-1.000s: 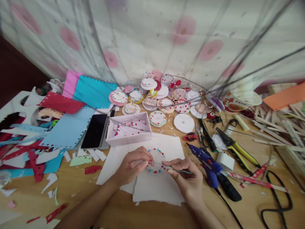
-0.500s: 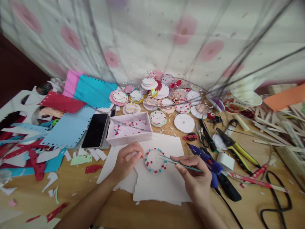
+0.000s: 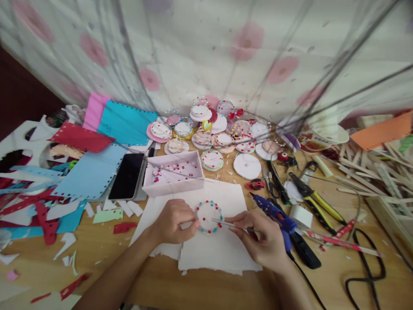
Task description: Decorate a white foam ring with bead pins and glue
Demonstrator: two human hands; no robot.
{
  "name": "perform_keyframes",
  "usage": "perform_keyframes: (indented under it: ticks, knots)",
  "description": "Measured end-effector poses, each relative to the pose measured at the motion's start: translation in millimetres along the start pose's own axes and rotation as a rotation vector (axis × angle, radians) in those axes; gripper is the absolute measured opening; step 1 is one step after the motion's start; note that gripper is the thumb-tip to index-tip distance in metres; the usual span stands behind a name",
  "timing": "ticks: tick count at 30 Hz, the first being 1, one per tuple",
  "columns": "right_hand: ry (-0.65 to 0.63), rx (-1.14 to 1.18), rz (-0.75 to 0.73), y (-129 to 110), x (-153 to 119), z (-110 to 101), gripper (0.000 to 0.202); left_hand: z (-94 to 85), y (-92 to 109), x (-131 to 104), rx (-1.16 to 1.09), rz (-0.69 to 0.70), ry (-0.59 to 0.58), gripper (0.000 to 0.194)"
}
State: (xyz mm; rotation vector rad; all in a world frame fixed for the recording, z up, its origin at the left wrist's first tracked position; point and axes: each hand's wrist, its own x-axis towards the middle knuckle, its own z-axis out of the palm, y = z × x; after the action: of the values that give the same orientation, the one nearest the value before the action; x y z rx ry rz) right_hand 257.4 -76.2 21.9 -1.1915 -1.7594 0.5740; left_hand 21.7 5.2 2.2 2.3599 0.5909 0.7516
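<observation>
A ring strung with small red and blue beads (image 3: 211, 202) lies over white paper sheets (image 3: 219, 256) at the middle of the table. My left hand (image 3: 176, 221) pinches the ring's left edge, fingers curled. In my right hand (image 3: 260, 237) are slim metal tweezers (image 3: 229, 223), gripped between thumb and fingers. Their tips reach across the ring's right side into its inside. Whether the tips grip anything is too small to tell. Just behind the ring stands a pinkish-white open box (image 3: 174, 187) with loose red and blue beads in it.
Decorated paper discs (image 3: 212, 159) crowd the back. To the right lie a blue glue gun (image 3: 269, 207), yellow-black pliers (image 3: 318, 204), a looped black cord (image 3: 368, 278) and wooden sticks (image 3: 374, 172). A phone (image 3: 127, 176) and coloured paper scraps (image 3: 45, 217) cover the left.
My left hand has closed in on the ring's left edge, its fingers curling more. The tweezers have shifted slightly left and lower, their tips nearer together. The view has moved a little.
</observation>
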Motion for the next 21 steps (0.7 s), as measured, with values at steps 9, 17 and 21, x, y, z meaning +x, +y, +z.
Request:
perform_keyframes:
  ticks: [9,17,21]
  knots:
    - [-0.095,-0.062,0.016,8.8,-9.2,24.7,0.020,0.8,-2.7,-0.8,0.060,0.018,-0.028,0.018]
    - [0.033,-0.028,0.081,6.4,-6.3,20.7,0.019,1.3,-1.5,0.8,0.058,0.031,-0.006,0.018]
    - [0.191,0.036,0.072,2.1,-5.4,13.2,0.021,0.9,0.7,1.6,0.057,0.026,0.006,0.019]
